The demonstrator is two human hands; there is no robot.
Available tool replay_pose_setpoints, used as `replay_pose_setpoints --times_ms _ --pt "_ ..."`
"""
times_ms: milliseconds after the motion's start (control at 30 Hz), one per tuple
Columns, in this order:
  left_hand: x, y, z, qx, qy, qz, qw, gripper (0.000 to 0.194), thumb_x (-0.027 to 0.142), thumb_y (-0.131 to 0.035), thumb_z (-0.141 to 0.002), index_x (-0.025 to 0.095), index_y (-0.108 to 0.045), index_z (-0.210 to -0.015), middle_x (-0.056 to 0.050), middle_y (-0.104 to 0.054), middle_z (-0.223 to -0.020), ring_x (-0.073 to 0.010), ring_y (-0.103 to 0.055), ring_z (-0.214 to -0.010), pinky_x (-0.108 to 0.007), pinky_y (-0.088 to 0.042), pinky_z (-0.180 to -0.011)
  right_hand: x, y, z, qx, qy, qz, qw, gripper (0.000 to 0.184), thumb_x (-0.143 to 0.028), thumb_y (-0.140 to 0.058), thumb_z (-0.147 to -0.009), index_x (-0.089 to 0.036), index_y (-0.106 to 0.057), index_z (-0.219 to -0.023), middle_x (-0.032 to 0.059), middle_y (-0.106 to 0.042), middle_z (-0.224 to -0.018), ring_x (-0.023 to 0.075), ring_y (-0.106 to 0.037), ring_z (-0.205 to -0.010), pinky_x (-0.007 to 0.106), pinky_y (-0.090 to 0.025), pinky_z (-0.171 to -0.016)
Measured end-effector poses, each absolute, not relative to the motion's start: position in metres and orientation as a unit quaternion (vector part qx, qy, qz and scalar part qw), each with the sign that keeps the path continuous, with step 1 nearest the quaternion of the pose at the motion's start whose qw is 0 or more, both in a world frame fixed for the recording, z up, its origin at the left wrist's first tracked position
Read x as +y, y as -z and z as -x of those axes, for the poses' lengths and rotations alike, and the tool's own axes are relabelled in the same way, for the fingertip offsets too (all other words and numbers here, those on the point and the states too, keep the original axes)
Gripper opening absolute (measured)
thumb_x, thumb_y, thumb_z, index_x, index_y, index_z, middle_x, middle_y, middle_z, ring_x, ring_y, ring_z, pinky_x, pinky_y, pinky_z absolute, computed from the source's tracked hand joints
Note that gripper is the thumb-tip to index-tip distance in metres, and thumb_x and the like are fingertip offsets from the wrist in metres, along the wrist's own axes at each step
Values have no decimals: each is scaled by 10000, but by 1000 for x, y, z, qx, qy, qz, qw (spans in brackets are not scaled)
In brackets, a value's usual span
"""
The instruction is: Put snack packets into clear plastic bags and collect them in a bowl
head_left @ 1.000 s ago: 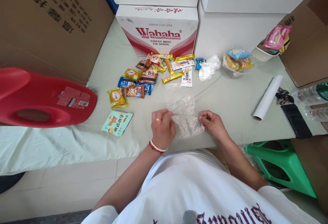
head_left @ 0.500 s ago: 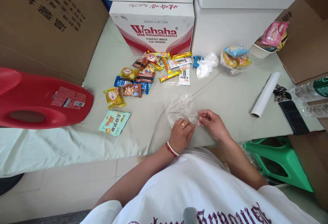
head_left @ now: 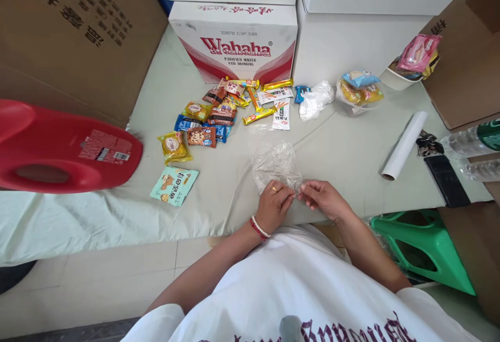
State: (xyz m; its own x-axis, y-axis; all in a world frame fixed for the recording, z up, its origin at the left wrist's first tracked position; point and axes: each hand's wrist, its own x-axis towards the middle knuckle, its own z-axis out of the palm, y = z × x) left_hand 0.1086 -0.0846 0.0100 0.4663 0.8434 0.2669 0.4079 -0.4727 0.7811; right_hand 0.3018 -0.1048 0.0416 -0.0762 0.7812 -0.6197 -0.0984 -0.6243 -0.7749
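Observation:
A clear plastic bag [head_left: 272, 158] lies crumpled on the cloth-covered table in front of me. My left hand [head_left: 274, 202], with a ring and bracelets, has its fingers closed on the bag's near edge. Close beside it, my right hand [head_left: 321, 197] pinches the near right corner of the same bag between thumb and fingers. The two sets of fingertips almost meet. Beyond the bag lie a white snack packet [head_left: 281, 114] and a yellow snack stick [head_left: 259, 115]. Left of it are a chocolate-chip cookie packet [head_left: 201, 137] and a mint-green pouch [head_left: 174, 186].
A Wahaha water carton [head_left: 238, 45] stands at the back. On the left is a red jug [head_left: 70, 146]. To the right are a white roll [head_left: 405, 145], a black phone [head_left: 447, 181], keys [head_left: 428, 144] and a bowl of snacks [head_left: 359, 93]. A green stool [head_left: 425, 251] is below.
My right hand has moved slightly down and left, closer to the left fingers. My left hand has shifted a little to the left. The bag stays in nearly the same place.

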Motion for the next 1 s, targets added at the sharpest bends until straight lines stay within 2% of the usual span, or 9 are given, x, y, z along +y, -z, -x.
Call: replay_pose_setpoints --times_ms 133,300,467,533,633,733,800,867,1000 --pt "-84 -11 -106 423 -352 -742 383 161 289 -578 -967 217 -702 -893 -49 -656 -842 -201 -572 -861 -351 -467 -814 -104 -44 -299 -292 -688 574 334 440 -576 -833 -671 -175 -693 -789 20 -701 -790 80 -526 -560 206 -442 -480" --pt "-81 -11 -100 480 -384 -597 516 202 370 -608 -946 197 -641 -847 -7 -603 -771 -149 -528 -727 -288 -430 -700 -105 -45 -300 -313 -681 582 316 431 -577 -792 -707 -179 -660 -803 15 -676 -812 79 -508 -573 206 -427 -469" --pt "-73 -20 -83 488 -483 -373 624 292 462 -726 -856 198 -605 -882 -34 -689 -989 -150 -630 -865 -306 -518 -817 -109 -44 -304 -342 -661 601 292 422 -590 -730 -746 -186 -628 -817 14 -641 -822 96 -511 -608 218 -434 -477" --pt "-69 -24 -66 482 -524 -279 645 315 429 -796 -791 200 -591 -860 -37 -703 -1042 -167 -664 -946 -334 -543 -874 -113 -43 -306 -353 -651 612 277 408 -585 -698 -773 -188 -617 -820 7 -622 -805 98 -509 -610 223 -441 -490" --pt "-66 -26 -35 488 -556 -180 649 299 307 -847 -714 185 -590 -808 -33 -712 -985 -167 -684 -959 -331 -558 -901 -118 -43 -310 -376 -638 625 247 389 -579 -644 -817 -192 -603 -820 -7 -592 -753 103 -504 -604 227 -450 -510" --pt "-68 -24 -10 499 -557 -116 654 245 110 -800 -649 174 -614 -795 -25 -699 -916 -129 -670 -865 -246 -558 -782 -118 -45 -319 -427 -631 621 185 407 -598 -599 -851 -193 -610 -808 9 -612 -754 126 -546 -636 241 -471 -532" --pt "-71 -24 -3 489 -553 -92 669 280 -1 -697 -581 168 -635 -796 -24 -683 -878 -104 -634 -772 -198 -522 -664 -110 -46 -326 -475 -604 620 158 450 -626 -542 -890 -192 -635 -814 35 -652 -792 159 -601 -700 269 -507 -586" --pt "-73 -27 -4 463 -556 -83 685 296 5 -615 -545 157 -660 -795 -40 -667 -860 -96 -584 -691 -195 -483 -579 -96 -47 -329 -517 -541 639 175 483 -647 -479 -929 -206 -673 -904 61 -701 -883 199 -654 -810 317 -547 -692" --pt "-70 -42 -17 415 -561 -81 712 251 276 -634 -713 129 -710 -902 -95 -653 -932 -122 -546 -669 -249 -475 -559 -55 -47 -311 -559 -411 674 252 549 -657 -454 -938 -230 -641 -1229 112 -711 -1178 266 -655 -1090 418 -529 -925"
